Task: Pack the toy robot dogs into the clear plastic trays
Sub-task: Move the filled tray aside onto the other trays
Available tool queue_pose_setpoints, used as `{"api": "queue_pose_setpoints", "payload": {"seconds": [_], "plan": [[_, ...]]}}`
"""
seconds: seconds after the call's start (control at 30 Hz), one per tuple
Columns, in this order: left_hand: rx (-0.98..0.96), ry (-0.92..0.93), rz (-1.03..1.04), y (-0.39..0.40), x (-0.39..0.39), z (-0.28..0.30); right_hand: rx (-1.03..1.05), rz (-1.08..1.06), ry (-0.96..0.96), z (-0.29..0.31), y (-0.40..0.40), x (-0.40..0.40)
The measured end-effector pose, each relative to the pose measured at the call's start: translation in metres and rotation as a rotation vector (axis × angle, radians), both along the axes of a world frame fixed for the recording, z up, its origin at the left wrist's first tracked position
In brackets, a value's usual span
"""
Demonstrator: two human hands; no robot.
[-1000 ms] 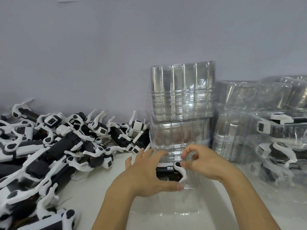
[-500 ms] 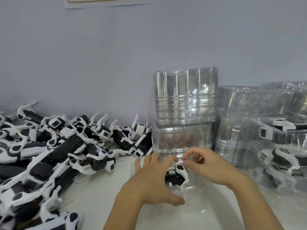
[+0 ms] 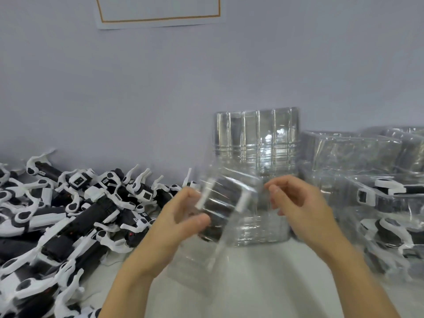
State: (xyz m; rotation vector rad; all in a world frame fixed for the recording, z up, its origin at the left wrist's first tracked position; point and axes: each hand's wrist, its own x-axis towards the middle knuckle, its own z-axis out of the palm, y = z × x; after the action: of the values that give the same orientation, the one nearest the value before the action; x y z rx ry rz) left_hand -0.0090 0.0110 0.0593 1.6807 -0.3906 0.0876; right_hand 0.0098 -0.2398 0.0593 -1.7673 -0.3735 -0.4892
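Hands meet just below the middle of the view, both forearms rising from the bottom edge and angling inward. The left hand [image 3: 183,218] comes up from about 7 o'clock, its thumb across the near face and its fingers curled round the far side of a clear plastic tray [image 3: 231,203] that it grips, tilted and raised off the counter [image 3: 263,283]. Inside that tray sits a toy robot dog [image 3: 218,206], black with white bars, blurred by motion so its detail is hard to read. The right hand [image 3: 298,205] enters from 5 o'clock and hovers at the tray's right side with fingers loosely curled; whether the fingertips pinch the thin plastic edge or hold nothing cannot be told through the blur.

Behind the hands, toward 12 o'clock, a stack of empty clear trays [image 3: 257,143] stands against the wall [image 3: 137,99]. At 3 o'clock lie more trays, some already holding packed dogs [image 3: 390,203]. From 8 to 10 o'clock a loose heap of unpacked robot dogs [image 3: 68,214] covers the counter, tangled black bodies and white legs. A sheet of paper with an orange border [image 3: 158,10] hangs on the wall at 11 o'clock.
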Motion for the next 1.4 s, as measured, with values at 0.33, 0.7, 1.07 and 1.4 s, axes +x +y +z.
{"api": "queue_pose_setpoints", "payload": {"seconds": [0.33,0.7,1.07,1.4], "plan": [[-0.795,0.251,0.154,-0.003,0.002,-0.012,-0.146,0.18,-0.149,-0.001,0.08,-0.013],[-0.998,0.381,0.168,-0.003,0.001,-0.017,-0.125,0.234,-0.142,0.005,0.085,-0.016],[-0.888,0.344,0.132,0.006,0.004,-0.027,-0.178,0.28,-0.067,0.017,0.078,-0.026],[-0.893,0.309,0.081,0.001,0.002,-0.023,-0.225,0.249,-0.07,0.015,0.075,-0.024]]}}
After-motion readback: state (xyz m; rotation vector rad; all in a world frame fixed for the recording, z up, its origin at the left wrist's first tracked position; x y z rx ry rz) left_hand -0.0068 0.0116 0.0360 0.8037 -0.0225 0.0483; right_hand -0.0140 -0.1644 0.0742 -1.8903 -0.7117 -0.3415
